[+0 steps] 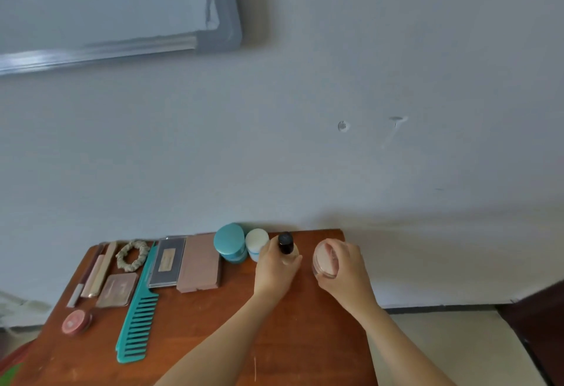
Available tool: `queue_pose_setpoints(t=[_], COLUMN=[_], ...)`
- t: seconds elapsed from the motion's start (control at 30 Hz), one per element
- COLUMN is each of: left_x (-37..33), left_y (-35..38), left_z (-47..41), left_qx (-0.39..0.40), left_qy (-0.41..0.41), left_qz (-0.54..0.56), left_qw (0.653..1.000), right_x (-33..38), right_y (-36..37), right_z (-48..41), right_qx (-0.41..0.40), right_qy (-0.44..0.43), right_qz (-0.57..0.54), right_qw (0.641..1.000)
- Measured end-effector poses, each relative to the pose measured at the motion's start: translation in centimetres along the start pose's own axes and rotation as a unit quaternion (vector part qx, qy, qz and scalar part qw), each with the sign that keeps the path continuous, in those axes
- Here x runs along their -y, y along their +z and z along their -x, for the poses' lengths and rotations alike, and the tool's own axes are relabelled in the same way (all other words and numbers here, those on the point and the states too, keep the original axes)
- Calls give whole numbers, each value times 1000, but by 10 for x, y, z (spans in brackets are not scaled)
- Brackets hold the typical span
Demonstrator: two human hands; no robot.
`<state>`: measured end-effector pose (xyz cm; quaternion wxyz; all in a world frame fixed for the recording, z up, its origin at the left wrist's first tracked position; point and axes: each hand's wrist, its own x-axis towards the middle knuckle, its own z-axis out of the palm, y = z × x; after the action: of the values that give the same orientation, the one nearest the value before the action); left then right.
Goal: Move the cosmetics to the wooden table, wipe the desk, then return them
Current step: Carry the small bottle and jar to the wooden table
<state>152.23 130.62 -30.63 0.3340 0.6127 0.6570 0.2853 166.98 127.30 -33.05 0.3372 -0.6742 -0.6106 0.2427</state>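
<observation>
My left hand (276,266) grips the black-capped bottle (285,242), which stands upright on the wooden tabletop (213,324) right of the teal jar (230,242). Further right of that jar, my right hand (341,266) clasps the round pink pot (323,259).

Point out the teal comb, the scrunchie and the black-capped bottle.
teal comb (146,272), head view, on its handle.
scrunchie (122,259), head view, on its left band.
black-capped bottle (286,242), head view, on its cap.
</observation>
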Motion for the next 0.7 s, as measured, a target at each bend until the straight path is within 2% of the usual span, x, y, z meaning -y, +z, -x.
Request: queue_pose_setpoints(t=[0.23, 0.37, 0.53, 0.7], left_x=[2, 1, -1, -2], left_y=[14, 19, 14, 3], left_z=[-23, -31, -32, -11], left_qx=[-60, -64, -63, -46], left_qy=[-6, -18, -17, 30], left_qz=[13, 7, 6, 5], left_qw=[998, 998, 998, 998], right_x=[-2, 0, 2, 7], right_y=[24, 29, 27, 11], right_z=[-39, -51, -50, -29], right_qx=[16, -12, 7, -11], right_qy=[-32, -38, -40, -22], right_qz=[13, -3, 6, 48], right_qw=[999, 999, 999, 999])
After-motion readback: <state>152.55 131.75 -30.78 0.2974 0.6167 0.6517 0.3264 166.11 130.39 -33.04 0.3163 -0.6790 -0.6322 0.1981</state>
